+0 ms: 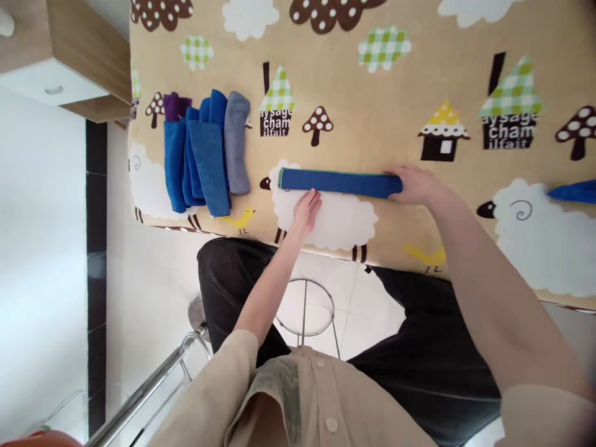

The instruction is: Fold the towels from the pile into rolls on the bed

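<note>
In front of me a long blue cloth lies folded into a flat, narrow strip, with a thin green edging along its far side and left end. My right hand is closed around the strip's right end, fingers at the far edge and thumb at the near one. My left hand rests on the tablecloth with its fingers stretched out, their tips at the strip's near edge, left of its middle. To the left lies a group of rolled or folded cloths: blue ones, a grey-blue one and a purple one.
A tan printed cloth covers the work surface. At the far right edge lies part of another blue cloth. Below are a round metal stool frame and a metal rail. A wooden cabinet stands at the upper left.
</note>
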